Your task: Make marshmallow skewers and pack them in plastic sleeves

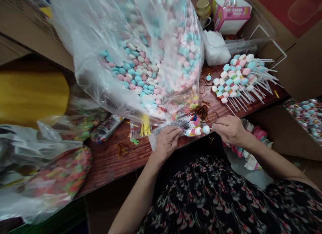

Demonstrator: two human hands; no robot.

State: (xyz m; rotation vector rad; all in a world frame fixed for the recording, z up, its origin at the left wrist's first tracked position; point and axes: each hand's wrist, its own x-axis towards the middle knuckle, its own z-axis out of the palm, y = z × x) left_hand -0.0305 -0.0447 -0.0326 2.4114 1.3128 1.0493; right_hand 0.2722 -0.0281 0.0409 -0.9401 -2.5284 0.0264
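Observation:
Near the table's front edge, my right hand (pixel 228 129) pinches the stick end of a candy skewer (pixel 200 130). White, pink and blue candies are lined up along it, pointing left. My left hand (pixel 168 141) is closed, with thumb and fingers pinched on a clear printed plastic bag (pixel 186 125). The skewer's left tip overlaps this bag; whether it is inside, I cannot tell. Finished-looking candy skewers (pixel 235 78) lie piled at the right, with white sticks pointing right and down. A large clear sack (pixel 93 69) of pastel candies stands just beyond my hands.
Gold twist ties (pixel 202 110) lie beyond my right hand, and a yellow bundle of ties (pixel 145 126) beyond my left. A bag of ring candies (pixel 62 180) is at the left. A plastic bin (pixel 241 46) stands at the back right; an open carton (pixel 271 126) sits below the table.

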